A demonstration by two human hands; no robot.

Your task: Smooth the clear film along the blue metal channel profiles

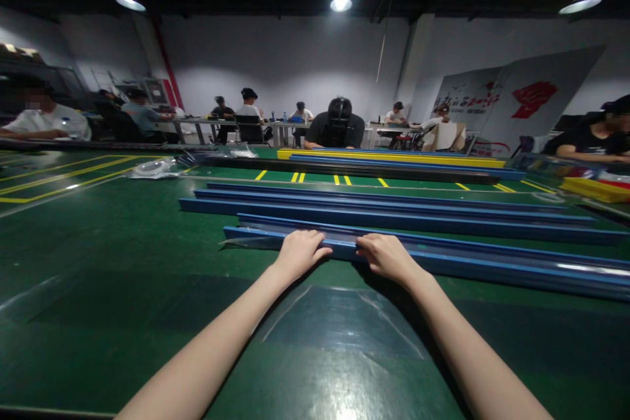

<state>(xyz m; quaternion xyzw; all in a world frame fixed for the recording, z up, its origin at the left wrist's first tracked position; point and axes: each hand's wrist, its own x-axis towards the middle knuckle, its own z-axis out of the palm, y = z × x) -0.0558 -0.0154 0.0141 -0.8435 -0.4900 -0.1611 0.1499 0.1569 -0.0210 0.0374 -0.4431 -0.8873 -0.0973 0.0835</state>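
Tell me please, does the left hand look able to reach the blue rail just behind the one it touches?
Probably yes. The left hand touches the front blue rail, and the next blue rail lies just beyond it; nothing visible stands between them.

Workshop | green worktable (123,236) | blue rails (342,250) | people (335,129) at benches (280,124)

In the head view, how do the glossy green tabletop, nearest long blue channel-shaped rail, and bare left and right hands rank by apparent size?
1. Glossy green tabletop
2. Nearest long blue channel-shaped rail
3. Bare left hand and bare right hand: too alike to rank
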